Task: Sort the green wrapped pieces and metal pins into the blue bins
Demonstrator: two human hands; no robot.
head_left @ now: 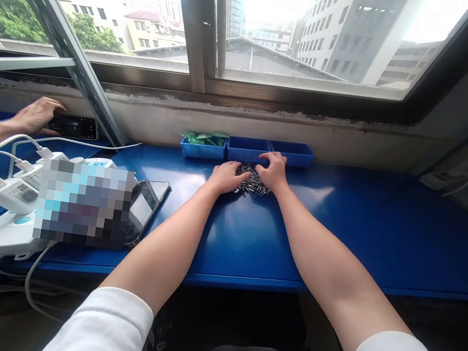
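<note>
- The small, slender metal pieces (253,185) lie in a loose pile on the blue bench (365,236), between the two hands.
- The left hand (226,177) touches the pile's left side; I cannot tell whether its grip has any pieces.
- The right hand (273,172) curves over the right side, thumb and forefinger apart; whether its grip has anything, I cannot tell.
- Just behind stand three blue bins (243,155), green packets (207,138) in the leftmost.
- At far left, another person's hand (36,114) holds a phone (75,126).
</note>
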